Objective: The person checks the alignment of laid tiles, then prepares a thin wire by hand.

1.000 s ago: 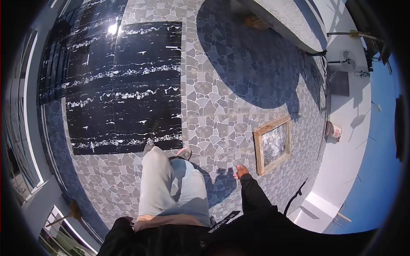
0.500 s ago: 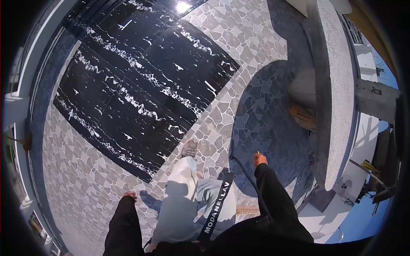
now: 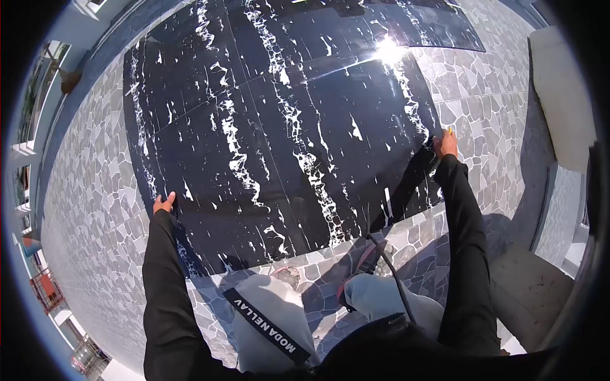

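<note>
A large glossy black panel (image 3: 197, 165) with white marble-like veining lies before me over the stone paving. At its left edge is my left hand (image 3: 164, 203), closed around the rim with the thumb on the near side. My right hand (image 3: 447, 145) grips the opposite edge, and a small yellow tip shows between its fingers; what it belongs to is too small to tell. The undersides of both grips are hidden by the panel.
Irregular stone paving (image 3: 95, 171) surrounds the panel. More black veined panels (image 3: 438, 28) continue at the far side. A black cable (image 3: 397, 279) hangs in front of me by my legs. A concrete block (image 3: 530, 295) stands at the lower right, near a pale wall (image 3: 562, 95).
I have turned and bent toward the panel. Both hands, free of it before, have reached forward and taken hold of its left and right edges.
</note>
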### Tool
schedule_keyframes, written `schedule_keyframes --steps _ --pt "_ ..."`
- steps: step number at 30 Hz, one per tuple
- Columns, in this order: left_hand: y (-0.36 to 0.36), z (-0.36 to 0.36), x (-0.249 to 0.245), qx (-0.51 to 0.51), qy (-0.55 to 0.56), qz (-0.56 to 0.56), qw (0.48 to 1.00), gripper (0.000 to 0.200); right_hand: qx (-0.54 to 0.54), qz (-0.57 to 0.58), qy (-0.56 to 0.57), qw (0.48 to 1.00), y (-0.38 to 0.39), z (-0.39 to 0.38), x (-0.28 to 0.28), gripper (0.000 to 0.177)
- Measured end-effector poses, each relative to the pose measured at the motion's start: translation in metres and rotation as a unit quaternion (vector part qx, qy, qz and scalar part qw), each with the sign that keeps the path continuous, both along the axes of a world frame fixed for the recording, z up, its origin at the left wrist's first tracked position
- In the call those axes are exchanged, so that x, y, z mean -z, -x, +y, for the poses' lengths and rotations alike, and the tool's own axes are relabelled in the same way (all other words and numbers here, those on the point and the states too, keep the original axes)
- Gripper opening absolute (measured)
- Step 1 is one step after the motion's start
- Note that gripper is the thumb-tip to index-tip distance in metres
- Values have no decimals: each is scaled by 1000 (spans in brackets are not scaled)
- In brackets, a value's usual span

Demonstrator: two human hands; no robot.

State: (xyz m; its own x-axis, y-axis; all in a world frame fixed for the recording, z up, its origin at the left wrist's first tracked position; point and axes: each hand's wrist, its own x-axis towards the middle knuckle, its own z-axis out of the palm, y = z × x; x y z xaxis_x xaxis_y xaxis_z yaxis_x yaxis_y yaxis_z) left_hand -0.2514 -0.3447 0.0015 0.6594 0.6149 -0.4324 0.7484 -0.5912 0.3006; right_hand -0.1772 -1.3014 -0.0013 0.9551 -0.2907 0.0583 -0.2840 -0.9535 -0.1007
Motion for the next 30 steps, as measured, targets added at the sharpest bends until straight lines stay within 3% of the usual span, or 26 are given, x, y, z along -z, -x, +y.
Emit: schedule_keyframes --steps 3,4,6,7,8,9,11,12,15,19,20,22,23,24,26,28,30 --pt "-25 -10 10 -74 -83 -48 993 99 21 47 -2 999 -75 -2 18 37" --pt "-32 -14 4 -87 -116 -65 987 102 -15 -16 25 999 -95 -26 56 36" --pt "-43 -5 -2 -111 -103 -102 983 97 -32 -18 -5 999 -123 -40 80 34" --pt "-53 6 -1 -110 -123 -87 983 98 -1 -1 55 998 -133 -42 78 39" --pt "-64 22 10 -127 -138 -88 978 100 -8 -2 56 998 -144 -53 83 39" --pt "-78 24 3 -135 -136 -66 979 104 -18 46 21 999 -147 -35 51 42" --pt "-98 66 30 -88 -133 -82 984 106 -56 23 -19 998 -150 -27 38 48" --pt "-105 67 23 -80 -121 -73 987 108 -24 64 -54 996 -155 -21 32 43" --pt "-124 92 32 -64 -131 -93 985 105 -34 85 8 996 -163 -29 40 44" --pt "-151 122 47 -79 -195 -164 964 82 7 56 -83 995 -165 -31 52 47" --pt "-157 124 41 -99 -207 -137 964 79 20 33 -104 994 -167 -40 57 47" --pt "-171 155 53 -75 -205 -134 967 85 29 17 -175 984 -163 -19 51 44" --pt "-184 196 83 -52 -252 -124 958 88 21 18 -158 987 -166 -31 56 43" --pt "-190 188 74 -55 -243 -109 962 88 38 37 -75 996 -167 -27 53 42" --pt "-203 234 96 -10 -156 -158 975 84 43 40 -104 993 -165 -11 41 40" --pt "-209 263 114 -49 -6 -219 975 89 27 38 -129 991 -162 7 29 39" --pt "-208 247 92 -54 -11 -202 978 83 76 53 -177 980 -161 19 22 38"
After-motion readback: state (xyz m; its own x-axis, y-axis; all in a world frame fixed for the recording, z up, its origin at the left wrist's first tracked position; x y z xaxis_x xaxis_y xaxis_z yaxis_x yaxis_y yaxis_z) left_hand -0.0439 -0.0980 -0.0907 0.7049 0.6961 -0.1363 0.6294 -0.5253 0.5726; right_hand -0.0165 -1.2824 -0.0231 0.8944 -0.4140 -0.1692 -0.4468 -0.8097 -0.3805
